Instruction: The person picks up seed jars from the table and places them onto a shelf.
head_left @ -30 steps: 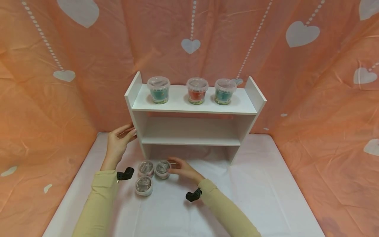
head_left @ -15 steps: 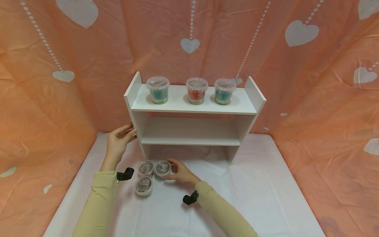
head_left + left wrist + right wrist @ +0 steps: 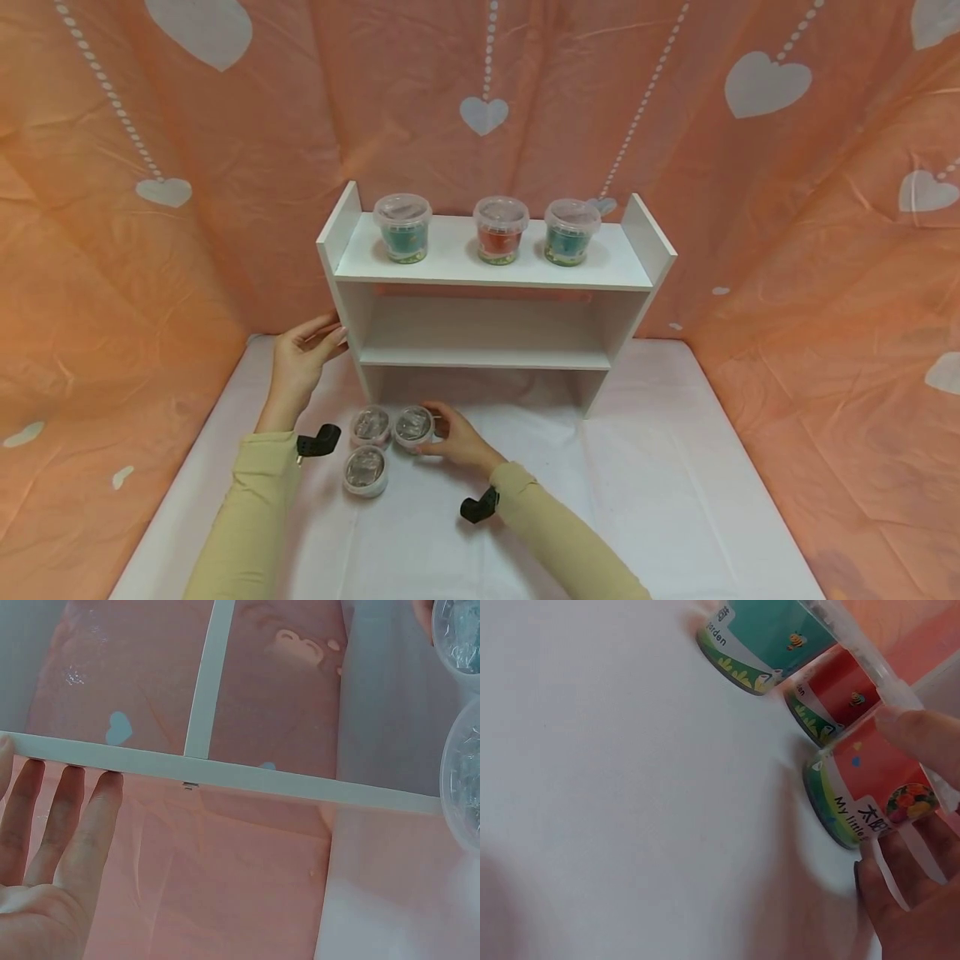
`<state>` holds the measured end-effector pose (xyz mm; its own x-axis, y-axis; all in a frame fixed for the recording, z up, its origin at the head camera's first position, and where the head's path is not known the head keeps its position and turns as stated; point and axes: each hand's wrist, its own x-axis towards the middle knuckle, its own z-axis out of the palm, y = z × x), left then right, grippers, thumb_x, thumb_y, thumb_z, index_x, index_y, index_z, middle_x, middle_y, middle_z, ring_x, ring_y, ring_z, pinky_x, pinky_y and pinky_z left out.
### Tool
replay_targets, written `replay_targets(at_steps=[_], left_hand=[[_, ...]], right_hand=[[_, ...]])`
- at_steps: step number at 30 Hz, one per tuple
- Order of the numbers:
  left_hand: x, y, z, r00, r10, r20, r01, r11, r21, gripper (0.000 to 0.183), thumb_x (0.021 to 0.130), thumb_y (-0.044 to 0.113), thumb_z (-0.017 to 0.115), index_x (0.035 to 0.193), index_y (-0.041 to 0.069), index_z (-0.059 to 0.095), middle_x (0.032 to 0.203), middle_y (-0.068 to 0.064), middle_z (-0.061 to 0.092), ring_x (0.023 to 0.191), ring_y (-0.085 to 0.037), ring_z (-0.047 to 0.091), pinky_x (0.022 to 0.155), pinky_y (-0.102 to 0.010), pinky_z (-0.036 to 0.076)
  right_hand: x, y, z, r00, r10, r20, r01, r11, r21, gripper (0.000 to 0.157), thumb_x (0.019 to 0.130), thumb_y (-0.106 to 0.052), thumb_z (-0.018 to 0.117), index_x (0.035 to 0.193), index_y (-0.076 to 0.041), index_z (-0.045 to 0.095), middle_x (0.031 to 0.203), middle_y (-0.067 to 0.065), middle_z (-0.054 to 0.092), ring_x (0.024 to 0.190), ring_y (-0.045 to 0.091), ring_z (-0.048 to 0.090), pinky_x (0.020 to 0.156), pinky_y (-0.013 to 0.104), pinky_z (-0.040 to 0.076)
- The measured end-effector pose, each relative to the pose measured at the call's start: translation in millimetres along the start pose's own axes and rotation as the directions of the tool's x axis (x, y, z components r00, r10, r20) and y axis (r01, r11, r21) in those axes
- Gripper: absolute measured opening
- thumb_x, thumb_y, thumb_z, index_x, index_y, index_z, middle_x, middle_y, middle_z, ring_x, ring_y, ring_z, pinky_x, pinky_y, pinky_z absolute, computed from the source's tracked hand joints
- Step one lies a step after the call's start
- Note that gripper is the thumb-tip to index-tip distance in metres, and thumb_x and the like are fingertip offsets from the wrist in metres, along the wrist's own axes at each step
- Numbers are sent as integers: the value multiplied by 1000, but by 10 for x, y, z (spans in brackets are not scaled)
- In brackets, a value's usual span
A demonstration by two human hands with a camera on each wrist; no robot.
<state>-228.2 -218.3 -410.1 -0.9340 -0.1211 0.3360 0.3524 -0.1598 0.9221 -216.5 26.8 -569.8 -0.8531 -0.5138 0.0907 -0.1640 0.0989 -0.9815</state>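
Hanging along the back and both sides: orange curtain (image 3: 405, 100), printed with white hearts. White cloth (image 3: 675, 500) spread below. White shelf unit (image 3: 487, 329) upright on the cloth toward the back, two boards between side panels. Sleeves (image 3: 251, 508) reach in from the near edge, small black camera (image 3: 480, 506) at each wrist.

Left hand (image 3: 300, 358) at the unit's left panel: fingers straight, tips against the outer face, thumb by the front edge. Right hand (image 3: 461, 442) low before the unit, gripping a pink tub (image 3: 885, 780) between thumb and fingers, thumb at the lid rim.

Pink tub: in front of the unit's left part. Lid up, base down; lid-to-base axis near vertical, roughly parallel to its neighbours'. Lettered label turned to the right wrist view. Hard to say from so close whether its base bears on the cloth. Red tub (image 3: 840, 690) just left of it; teal tub (image 3: 776, 637) nearer the person, diagonally left. Both upright.

Top board, left to right: green tub (image 3: 406, 240), orange-red tub (image 3: 500, 242), second green tub (image 3: 567, 243). All upright, lidded; the latter two stand nearer together.
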Motion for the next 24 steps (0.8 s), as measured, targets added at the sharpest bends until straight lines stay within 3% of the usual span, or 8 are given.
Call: replay_targets(at_steps=[4,11,20,24], left_hand=[[17,1,0,1000,6,-3,-6,1000,5,36,87,-5,66,123,-11,59,100,0,69,89,-11,67,77,-28,58],[-24,-32,-8,1000,-7,-16,7,999,37,34,87,-5,65,121,-10,61,99,4,69,89,-11,67,77,-29,58],[-20,-22,0,1000,9,-8,-9,1000,10,36,88,-6,65,122,-14,57,99,2,69,89,-11,67,77,-29,58],[-23,-17,-4,1000,5,-2,-5,1000,13,37,88,-5,65,122,-15,57,100,2,69,90,-11,66,78,-29,57]], right_hand=[[7,-22,-11,1000,-7,-10,7,1000,-4,71,76,8,77,138,-2,43,129,17,52,113,33,55,99,43,47],[-65,-42,-49,999,30,-33,-32,998,-49,68,76,1,80,135,-7,48,127,11,54,112,28,57,96,35,49],[-125,-180,-167,998,-42,-53,41,999,-28,69,76,-3,81,135,-4,46,125,12,55,112,28,56,95,34,50],[-160,-284,-221,998,-26,-61,25,999,-28,71,75,-7,83,135,-10,46,126,6,55,110,22,56,94,32,49]])
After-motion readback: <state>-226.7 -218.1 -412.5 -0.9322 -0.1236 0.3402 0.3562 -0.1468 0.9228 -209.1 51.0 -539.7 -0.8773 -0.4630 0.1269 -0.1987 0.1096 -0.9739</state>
